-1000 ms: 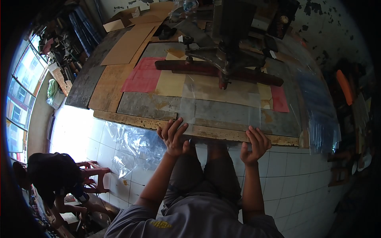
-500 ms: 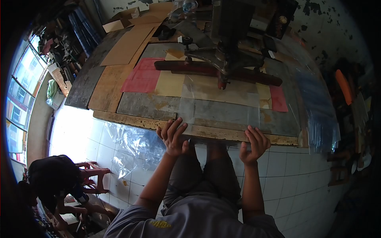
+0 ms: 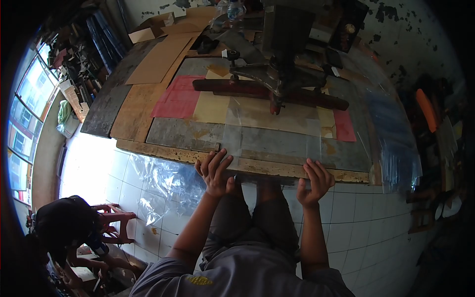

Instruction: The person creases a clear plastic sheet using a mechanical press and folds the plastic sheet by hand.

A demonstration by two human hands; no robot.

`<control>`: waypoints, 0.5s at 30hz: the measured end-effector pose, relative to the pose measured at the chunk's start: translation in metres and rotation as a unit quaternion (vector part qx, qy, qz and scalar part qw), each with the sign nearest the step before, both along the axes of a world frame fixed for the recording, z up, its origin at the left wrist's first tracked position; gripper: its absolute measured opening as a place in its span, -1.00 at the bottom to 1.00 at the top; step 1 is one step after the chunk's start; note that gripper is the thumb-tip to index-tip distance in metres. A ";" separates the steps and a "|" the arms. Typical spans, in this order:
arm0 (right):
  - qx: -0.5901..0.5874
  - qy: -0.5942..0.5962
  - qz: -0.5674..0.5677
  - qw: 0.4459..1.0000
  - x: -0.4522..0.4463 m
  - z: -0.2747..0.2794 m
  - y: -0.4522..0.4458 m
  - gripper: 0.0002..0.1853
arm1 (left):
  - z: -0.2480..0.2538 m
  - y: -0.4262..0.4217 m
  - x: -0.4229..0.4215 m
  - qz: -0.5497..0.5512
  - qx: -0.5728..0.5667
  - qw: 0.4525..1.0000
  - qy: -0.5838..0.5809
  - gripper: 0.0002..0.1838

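Note:
A clear plastic sheet (image 3: 274, 148) lies on the grey work plate (image 3: 183, 133), reaching toward the worn wooden front edge (image 3: 267, 167). At its left side, my left hand (image 3: 215, 173) rests at that edge, fingers stretched over the wood and thumb apart. My right hand (image 3: 315, 183) is at the sheet's right side in a similar pose, fingers raised and spread from the thumb. Beyond them, a dark red bar (image 3: 237, 88) on a metal press arm (image 3: 279, 74) spans the plate above yellow and red sheets (image 3: 178, 96).
Clear plastic bags (image 3: 398, 148) hang over the table's right end. More crumpled plastic (image 3: 168, 183) is below the front edge. Cardboard (image 3: 158, 59) lies at back left. A person in a dark cap (image 3: 67, 222) bends near a red stool (image 3: 116, 222) at lower left.
The view shifts slightly. Both hands stay at the front edge in nearly the same pose, and the sheet and bar look unchanged.

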State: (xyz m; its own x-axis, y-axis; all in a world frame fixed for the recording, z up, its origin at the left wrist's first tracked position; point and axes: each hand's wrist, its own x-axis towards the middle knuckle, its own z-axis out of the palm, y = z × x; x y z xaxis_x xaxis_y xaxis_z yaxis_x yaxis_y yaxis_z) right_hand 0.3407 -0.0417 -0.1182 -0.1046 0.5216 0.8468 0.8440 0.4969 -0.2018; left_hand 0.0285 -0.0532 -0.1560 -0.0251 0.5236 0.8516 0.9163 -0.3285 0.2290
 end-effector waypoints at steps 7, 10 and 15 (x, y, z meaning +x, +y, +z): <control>-0.047 -0.002 0.026 0.999 0.003 0.009 -0.008 -0.53 | 0.008 -0.005 0.000 -0.020 -0.026 0.999 -0.021 -0.38; -0.085 -0.031 0.041 0.995 0.005 0.022 -0.016 -0.42 | 0.013 -0.008 0.000 -0.031 -0.028 0.999 -0.027 -0.37; -0.155 -0.124 0.036 0.979 -0.001 0.051 -0.037 -0.25 | 0.019 -0.011 -0.004 -0.062 -0.024 0.997 -0.040 -0.31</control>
State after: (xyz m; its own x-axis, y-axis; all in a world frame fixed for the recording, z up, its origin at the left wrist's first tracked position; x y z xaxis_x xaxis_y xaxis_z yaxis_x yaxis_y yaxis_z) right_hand 0.3393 -0.0789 -0.0668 -0.3330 0.7337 0.5922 0.8516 0.5037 -0.1453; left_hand 0.0245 -0.0639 -0.1374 -0.0253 0.5666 0.8236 0.8471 -0.4253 0.3186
